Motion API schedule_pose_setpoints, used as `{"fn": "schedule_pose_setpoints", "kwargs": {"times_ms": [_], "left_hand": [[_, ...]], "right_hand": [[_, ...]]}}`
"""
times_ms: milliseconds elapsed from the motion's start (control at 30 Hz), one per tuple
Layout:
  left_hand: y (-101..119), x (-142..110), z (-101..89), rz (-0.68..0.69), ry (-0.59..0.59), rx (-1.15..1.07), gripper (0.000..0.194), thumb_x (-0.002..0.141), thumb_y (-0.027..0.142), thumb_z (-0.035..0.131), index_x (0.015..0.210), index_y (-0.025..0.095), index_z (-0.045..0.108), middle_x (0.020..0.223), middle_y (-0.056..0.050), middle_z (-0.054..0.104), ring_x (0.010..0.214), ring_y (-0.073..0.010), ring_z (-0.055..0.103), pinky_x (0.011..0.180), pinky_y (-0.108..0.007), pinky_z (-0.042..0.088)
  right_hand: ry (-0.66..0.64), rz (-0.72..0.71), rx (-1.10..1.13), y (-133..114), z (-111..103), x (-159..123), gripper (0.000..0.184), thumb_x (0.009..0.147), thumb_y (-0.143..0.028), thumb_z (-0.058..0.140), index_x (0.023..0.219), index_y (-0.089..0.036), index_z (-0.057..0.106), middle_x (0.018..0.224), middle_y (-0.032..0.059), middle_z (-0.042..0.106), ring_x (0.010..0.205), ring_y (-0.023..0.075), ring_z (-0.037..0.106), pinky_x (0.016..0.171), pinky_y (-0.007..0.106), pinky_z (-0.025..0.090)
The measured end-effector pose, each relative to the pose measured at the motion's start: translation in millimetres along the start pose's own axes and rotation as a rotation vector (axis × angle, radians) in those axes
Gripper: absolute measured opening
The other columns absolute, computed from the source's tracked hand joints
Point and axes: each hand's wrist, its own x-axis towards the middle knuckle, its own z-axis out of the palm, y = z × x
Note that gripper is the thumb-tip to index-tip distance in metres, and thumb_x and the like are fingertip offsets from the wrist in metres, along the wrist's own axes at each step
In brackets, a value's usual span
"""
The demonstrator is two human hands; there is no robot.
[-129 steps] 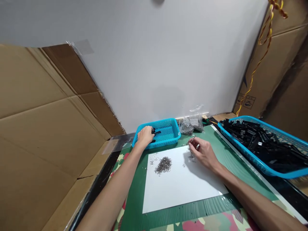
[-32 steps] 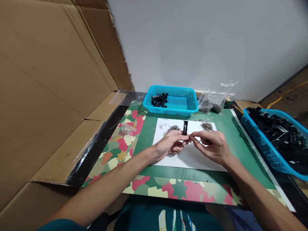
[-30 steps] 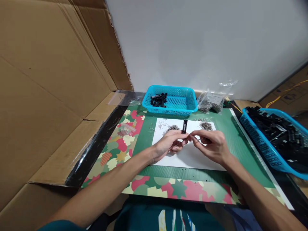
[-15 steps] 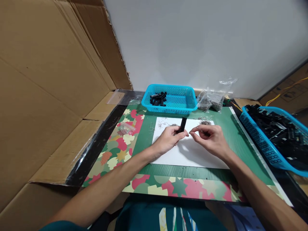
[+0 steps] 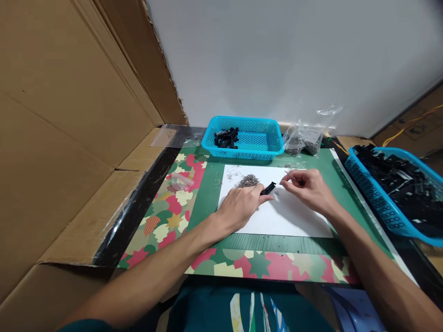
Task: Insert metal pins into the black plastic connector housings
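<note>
My left hand is closed around a slim black plastic part, whose end sticks out past the fingers to the right. Across a small gap, my right hand is pinched at the fingertips; something thin and small seems to be there, too fine to name. Both hands are over a white sheet of paper. A pile of tiny metal pieces lies just beyond my left hand. More small metal pieces lie behind my right hand, which partly hides them.
A blue basket at the back holds several black parts. Clear bags of small pieces stand beside it. Another blue basket, heaped with black parts, is at right. A cardboard wall rises at left. The green mat lies beneath the paper.
My left hand has turned over, tipping the black part from upright to slanting right. My right hand has moved slightly right, away from it. The view has shifted a little.
</note>
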Motion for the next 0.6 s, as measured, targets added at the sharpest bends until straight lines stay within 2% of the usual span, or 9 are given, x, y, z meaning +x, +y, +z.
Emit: {"fn": "schedule_pose_setpoints", "kwargs": {"times_ms": [167, 300, 433, 600], "left_hand": [[0, 0, 4.9, -0.036, 0.016, -0.003, 0.039, 0.104, 0.053, 0.054, 0.088, 0.019, 0.062, 0.066, -0.003, 0.054, 0.058, -0.0184, 0.049, 0.059, -0.03, 0.018], [0, 0, 7.1, -0.09, 0.021, -0.052, 0.038, 0.102, 0.054, 0.057, 0.086, 0.019, 0.064, 0.06, -0.001, 0.046, 0.058, -0.0193, 0.048, 0.06, -0.029, 0.019], [1, 1, 6.3, -0.112, 0.007, -0.104, 0.038, 0.101, 0.052, 0.057, 0.085, 0.019, 0.065, 0.059, -0.001, 0.043, 0.059, -0.0201, 0.048, 0.06, -0.029, 0.021], [1, 1, 7.0, -0.107, 0.03, -0.077, 0.039, 0.102, 0.052, 0.056, 0.081, 0.02, 0.063, 0.057, 0.002, 0.035, 0.055, -0.0176, 0.038, 0.062, -0.03, 0.017]], "right_hand": [[-0.093, -0.023, -0.067, 0, 8, 0, 0.027, 0.091, -0.032, 0.062, 0.073, -0.015, 0.074, 0.055, -0.0047, 0.039, 0.054, 0.0106, 0.035, 0.053, 0.028, 0.025], [-0.135, -0.041, -0.136, 1, 12, 1, 0.027, 0.092, -0.031, 0.061, 0.075, -0.015, 0.074, 0.056, -0.0029, 0.046, 0.054, 0.0113, 0.039, 0.055, 0.028, 0.027], [-0.131, -0.053, -0.154, 1, 14, 2, 0.025, 0.091, -0.03, 0.061, 0.074, -0.015, 0.072, 0.057, -0.0021, 0.05, 0.054, 0.0112, 0.039, 0.056, 0.028, 0.028], [-0.09, -0.023, -0.18, 0, 19, -1, 0.021, 0.087, -0.028, 0.061, 0.072, -0.016, 0.071, 0.057, -0.0011, 0.054, 0.054, 0.0116, 0.041, 0.056, 0.027, 0.029]]}}
